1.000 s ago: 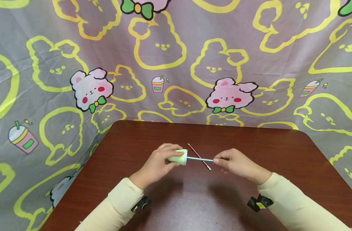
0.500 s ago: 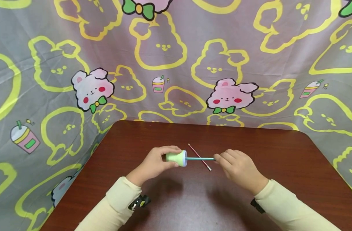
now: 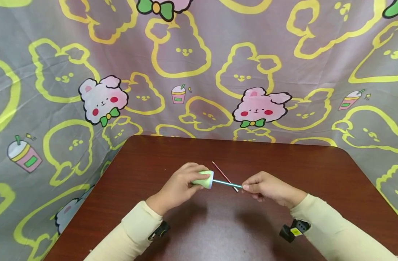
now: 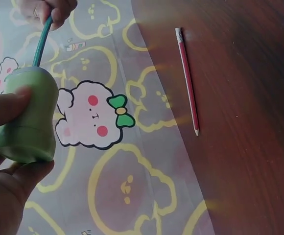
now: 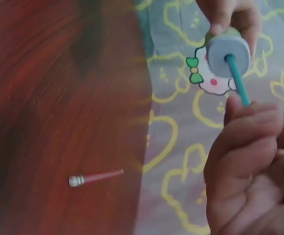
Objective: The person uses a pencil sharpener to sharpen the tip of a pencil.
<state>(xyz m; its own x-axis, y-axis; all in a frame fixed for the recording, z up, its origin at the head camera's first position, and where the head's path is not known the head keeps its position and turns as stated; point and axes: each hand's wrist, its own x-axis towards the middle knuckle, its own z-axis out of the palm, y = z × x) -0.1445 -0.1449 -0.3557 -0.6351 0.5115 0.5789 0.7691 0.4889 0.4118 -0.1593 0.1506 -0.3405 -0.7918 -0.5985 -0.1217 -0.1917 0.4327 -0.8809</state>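
Observation:
My left hand [image 3: 174, 188] grips a light green pencil sharpener [image 3: 205, 180] with a pale end face, its fingers and thumb wrapped round the body. From the hole in that face sticks a teal pencil [image 3: 226, 183]; its tip is hidden inside. In the head view my right hand [image 3: 270, 189] pinches the pencil's other end between thumb and fingers. The hole and the pencil entering it show in the right wrist view, where the sharpener [image 5: 228, 55] faces the camera. Both hands are held above the table.
A red pencil [image 4: 188, 81] with a white eraser end lies on the dark brown wooden table [image 3: 284, 159], beyond the hands. Behind the table hangs a grey cloth [image 3: 199, 87] printed with cartoon rabbits.
My right hand turned knuckles-up half a second ago and has now rolled back, still pinching the teal pencil. The left hand tilts the sharpener slightly, so the pencil slopes down to the right.

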